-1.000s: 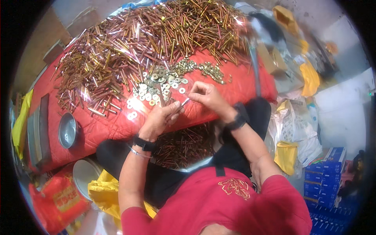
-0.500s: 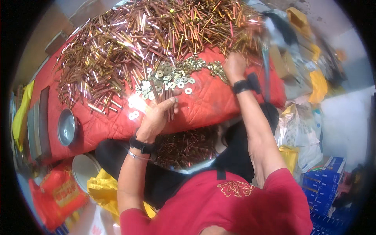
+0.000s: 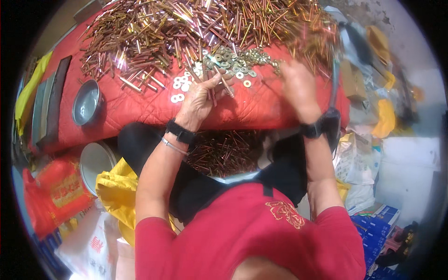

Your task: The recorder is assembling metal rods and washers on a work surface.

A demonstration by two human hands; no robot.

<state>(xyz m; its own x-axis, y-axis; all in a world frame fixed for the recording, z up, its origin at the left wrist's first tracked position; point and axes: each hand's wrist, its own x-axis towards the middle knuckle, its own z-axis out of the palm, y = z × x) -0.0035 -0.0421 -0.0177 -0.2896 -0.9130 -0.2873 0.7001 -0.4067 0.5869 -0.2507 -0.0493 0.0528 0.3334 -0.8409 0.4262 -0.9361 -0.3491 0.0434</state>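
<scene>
My left hand [image 3: 199, 98] is closed around a few slim copper-coloured metal rods [image 3: 225, 84], which stick out past the fingers and thumb at different angles. It hovers over the near part of a red quilted cloth [image 3: 140, 109], beside loose pale flat washers [image 3: 177, 98]. Just beyond the fingers lies a heap of duller washers [image 3: 226, 60], running right into small brassy nuts [image 3: 262, 56]. My right hand [image 3: 298, 86] is over the cloth to the right of the nuts. Motion blurs its fingers, so what they hold cannot be made out.
A large pile of similar rods [image 3: 154, 42] covers the far side of the cloth. A grey metal bowl [image 3: 87, 102] and dark flat strips [image 3: 53, 100] lie at left. More rods [image 3: 224, 151] fill a container between my legs. Bags and blue boxes [image 3: 375, 228] stand right.
My right hand has drawn back from the nuts toward me and slightly right. My left hand still grips the rods, now fanned more apart. The whole view has shifted.
</scene>
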